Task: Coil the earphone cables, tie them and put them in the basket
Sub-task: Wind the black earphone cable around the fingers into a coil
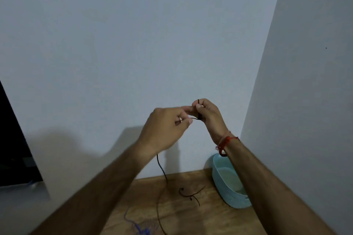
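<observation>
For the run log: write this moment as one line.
stage: coiling | left hand: pinches black cable | right hand: holds coil end | basket: no cable seen

Black earphone cable (162,167) pinched up top and trailing down onto a brown wood-grain table (200,215); second cable (133,225) at the lower edge is blue. Basket (229,192) is pale turquoise with a fine woven-looking texture on the outer wall and a lighter, off-white bottom inside; red thread bracelet (224,144) on the right wrist. Walls (133,43) are plain pale blue-grey with no pattern, a dark, near-black panel (13,148) sits at the left edge, and grey shadows fall on the wall below the arms.
</observation>
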The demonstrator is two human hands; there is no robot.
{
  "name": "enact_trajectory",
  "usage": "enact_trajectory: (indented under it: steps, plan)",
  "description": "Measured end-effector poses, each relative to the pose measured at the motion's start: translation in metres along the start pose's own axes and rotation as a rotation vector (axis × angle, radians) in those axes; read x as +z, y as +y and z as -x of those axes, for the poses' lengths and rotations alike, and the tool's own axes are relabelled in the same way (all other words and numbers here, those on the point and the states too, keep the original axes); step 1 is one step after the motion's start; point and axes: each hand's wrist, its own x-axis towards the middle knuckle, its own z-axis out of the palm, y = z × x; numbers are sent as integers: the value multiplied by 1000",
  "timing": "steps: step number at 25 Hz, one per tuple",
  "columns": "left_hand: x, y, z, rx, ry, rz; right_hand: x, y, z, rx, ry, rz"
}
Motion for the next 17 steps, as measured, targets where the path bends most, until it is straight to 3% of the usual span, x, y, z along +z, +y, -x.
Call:
enact_trajectory:
  steps: [6, 11, 17]
  plan:
    - [-36, 20, -84, 22, -50, 105, 6, -26, 21, -1, -100, 75]
    - [-19, 17, -107, -109, -162, 401, 9, -43, 20, -13, -121, -167]
    - [38, -14, -75, -304, -233, 524, -2, -55, 1, 5, -135, -500]
